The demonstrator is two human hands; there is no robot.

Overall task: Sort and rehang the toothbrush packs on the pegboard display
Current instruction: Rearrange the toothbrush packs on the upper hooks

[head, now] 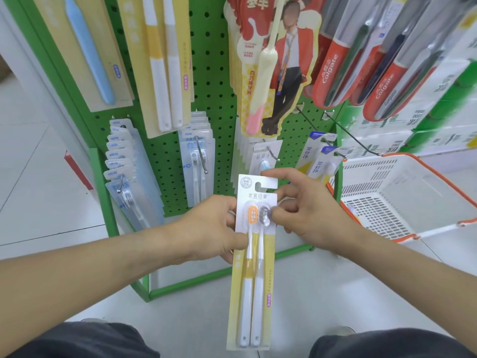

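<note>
We are pinching the yellow 2-brush pack upright with our left hand and right hand, fingers clamped on its edges, before the green pegboard.

You are reaching both bare forearms forward and inward from the lower corners of the view, so that your hands are meeting near the middle. Your left hand is sitting with its back toward the camera, its thumb lying across the front of the toothbrush pack and its fingers curling behind the left edge, gripping it upright. Your right hand is sitting slightly higher, its wrist bending inward; its thumb and a fingertip are pinching the pack's right edge beside the brush heads, while its index finger is stretching toward the card's top corner. Your knees are showing along the bottom edge.
</note>
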